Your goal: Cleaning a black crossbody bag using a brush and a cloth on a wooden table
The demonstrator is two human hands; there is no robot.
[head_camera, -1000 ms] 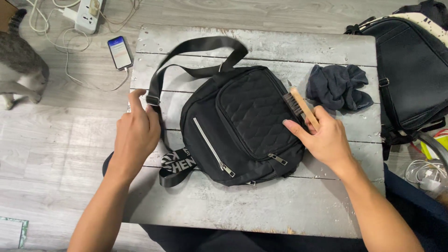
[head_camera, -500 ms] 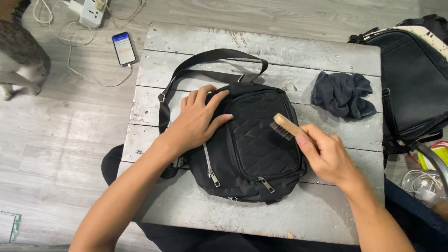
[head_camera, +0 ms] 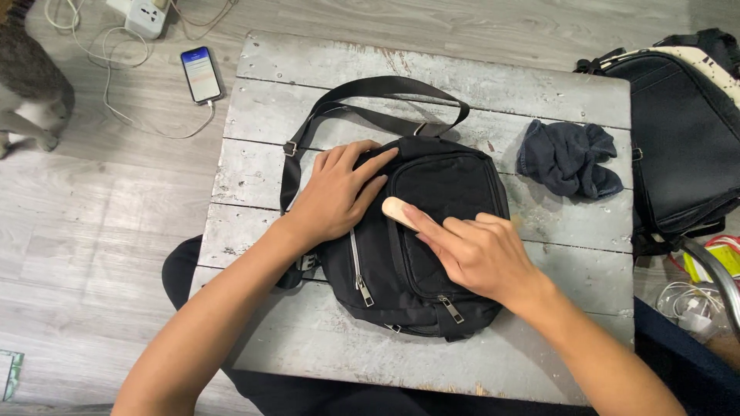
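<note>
A black quilted shoulder bag (head_camera: 451, 181) lies on a worn grey wooden table (head_camera: 432, 69), its strap looped toward the far side. My left hand (head_camera: 335, 192) rests flat on the bag's upper left corner, fingers spread. My right hand (head_camera: 478, 250) grips a small wooden brush (head_camera: 397, 210) and presses it onto the left edge of the quilted front pocket. Only the brush's pale wooden end shows past my fingers; its bristles are hidden.
A crumpled dark cloth (head_camera: 566, 158) lies at the table's right. A larger black bag (head_camera: 682, 139) stands off the right edge, with cables (head_camera: 690, 304) below it. On the floor at the left are a phone (head_camera: 202, 74), a power strip (head_camera: 141, 15) and a cat (head_camera: 27, 69).
My left hand left the strap and settled on the bag. My right hand carried the brush from the bag's right edge leftward across the quilted pocket. The bag has shifted slightly.
</note>
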